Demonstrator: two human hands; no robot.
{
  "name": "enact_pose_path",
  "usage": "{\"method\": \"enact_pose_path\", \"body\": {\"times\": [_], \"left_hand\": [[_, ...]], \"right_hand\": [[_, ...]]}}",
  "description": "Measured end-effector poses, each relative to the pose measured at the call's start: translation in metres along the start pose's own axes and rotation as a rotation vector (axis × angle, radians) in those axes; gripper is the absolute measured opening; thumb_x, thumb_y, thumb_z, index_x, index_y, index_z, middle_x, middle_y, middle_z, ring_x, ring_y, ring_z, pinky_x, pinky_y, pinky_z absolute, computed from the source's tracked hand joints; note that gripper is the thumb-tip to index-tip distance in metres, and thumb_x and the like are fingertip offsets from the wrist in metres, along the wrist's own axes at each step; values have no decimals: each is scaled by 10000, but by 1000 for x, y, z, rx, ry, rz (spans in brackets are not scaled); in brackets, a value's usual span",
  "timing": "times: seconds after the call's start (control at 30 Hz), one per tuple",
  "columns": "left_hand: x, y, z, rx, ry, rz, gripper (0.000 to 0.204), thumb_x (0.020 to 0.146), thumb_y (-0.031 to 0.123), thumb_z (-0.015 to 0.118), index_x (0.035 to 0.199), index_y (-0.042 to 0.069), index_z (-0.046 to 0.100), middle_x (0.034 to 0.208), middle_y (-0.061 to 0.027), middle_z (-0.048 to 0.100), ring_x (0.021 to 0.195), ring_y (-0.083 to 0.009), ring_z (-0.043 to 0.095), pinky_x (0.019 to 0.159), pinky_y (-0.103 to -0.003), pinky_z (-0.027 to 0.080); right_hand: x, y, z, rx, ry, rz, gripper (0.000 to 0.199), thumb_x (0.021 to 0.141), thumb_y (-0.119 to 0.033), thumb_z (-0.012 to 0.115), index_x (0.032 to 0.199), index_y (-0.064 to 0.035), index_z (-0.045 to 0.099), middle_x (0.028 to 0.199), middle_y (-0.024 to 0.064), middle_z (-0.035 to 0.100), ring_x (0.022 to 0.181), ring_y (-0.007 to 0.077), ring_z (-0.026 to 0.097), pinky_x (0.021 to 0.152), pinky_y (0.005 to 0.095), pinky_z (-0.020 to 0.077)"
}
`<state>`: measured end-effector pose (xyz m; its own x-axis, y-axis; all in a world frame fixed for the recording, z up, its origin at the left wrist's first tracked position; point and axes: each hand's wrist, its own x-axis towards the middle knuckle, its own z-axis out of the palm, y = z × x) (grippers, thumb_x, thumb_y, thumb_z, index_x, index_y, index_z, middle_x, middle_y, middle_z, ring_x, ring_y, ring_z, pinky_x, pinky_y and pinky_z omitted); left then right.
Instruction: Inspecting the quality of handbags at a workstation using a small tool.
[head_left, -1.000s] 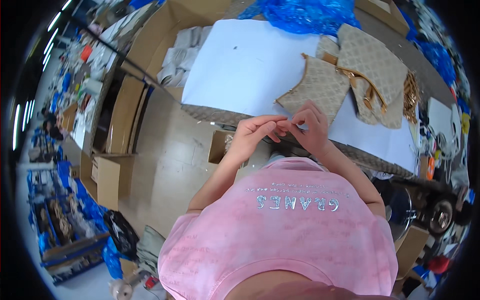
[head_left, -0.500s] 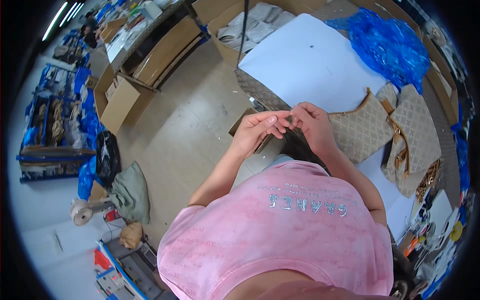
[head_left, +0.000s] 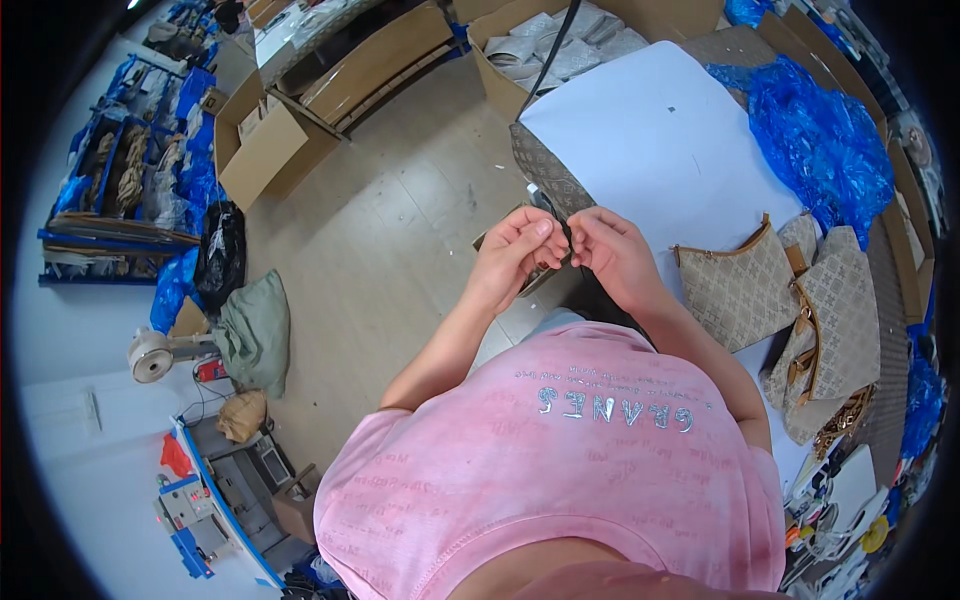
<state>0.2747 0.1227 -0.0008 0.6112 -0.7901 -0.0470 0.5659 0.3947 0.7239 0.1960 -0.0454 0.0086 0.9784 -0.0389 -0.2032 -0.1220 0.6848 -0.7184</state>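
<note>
Held in front of my chest, my left hand [head_left: 514, 256] has its fingers curled with the thumb against the forefinger. Close beside it, my right hand [head_left: 614, 257] is pinched, thumb to fingertips. A narrow dark gap lies between the two hands; anything held there is too small or hidden to name. Right of my hands, a beige patterned pouch-like bag piece [head_left: 738, 290] with a brown edge lies on the table. Next to it is a beige patterned handbag [head_left: 845, 305] with tan straps, and a gold-coloured chain [head_left: 845, 425] lies below.
A white sheet [head_left: 650, 130] covers part of the table, with a crumpled blue plastic bag [head_left: 825, 145] at its far right. An open carton [head_left: 500, 85] of grey packets stands beyond. Another carton [head_left: 265, 165], a black bag [head_left: 220, 260] and a green sack [head_left: 255, 335] stand left.
My fingertips were touching and now sit slightly apart, with the left fingers more curled. The surroundings have shifted in the picture as my head turned.
</note>
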Motion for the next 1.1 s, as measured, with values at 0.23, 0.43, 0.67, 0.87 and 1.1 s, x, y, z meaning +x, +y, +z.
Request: {"method": "enact_pose_path", "body": {"times": [0.23,0.43,0.67,0.87,1.1], "left_hand": [[-11,-3,17,291,254,93,171,920,50,619,1060,-30,677,953,-103,703,799,-131,645,715,-250,519],[-18,-9,18,376,352,195,152,909,41,632,1030,-30,692,950,-97,706,768,-127,643,712,-246,519],[-17,-5,15,135,310,106,152,906,37,639,1042,-11,688,874,-84,700,748,-109,647,661,-216,515],[-19,-4,15,26,228,42,138,910,35,632,1040,-9,651,860,-77,688,745,-125,658,653,-227,524],[-21,2,23,289,195,110,92,913,50,634,994,7,630,855,-68,685,745,-121,658,635,-222,515]], "right_hand": [[3,8,1,-380,30,-96,119,977,-110,551,969,-6,610,843,23,613,761,87,588,704,234,495],[3,16,11,-557,78,-286,118,938,-134,626,928,-18,638,771,6,655,684,44,597,569,181,434],[6,17,1,-519,41,-200,129,942,-162,625,907,-38,630,772,-2,641,683,50,586,592,196,439],[15,21,-11,34,-262,168,175,961,-255,608,918,-86,596,787,-15,579,760,106,582,663,250,455],[17,20,-18,164,-429,391,253,948,-340,618,949,-90,586,804,-20,550,847,130,590,667,258,461]]}}
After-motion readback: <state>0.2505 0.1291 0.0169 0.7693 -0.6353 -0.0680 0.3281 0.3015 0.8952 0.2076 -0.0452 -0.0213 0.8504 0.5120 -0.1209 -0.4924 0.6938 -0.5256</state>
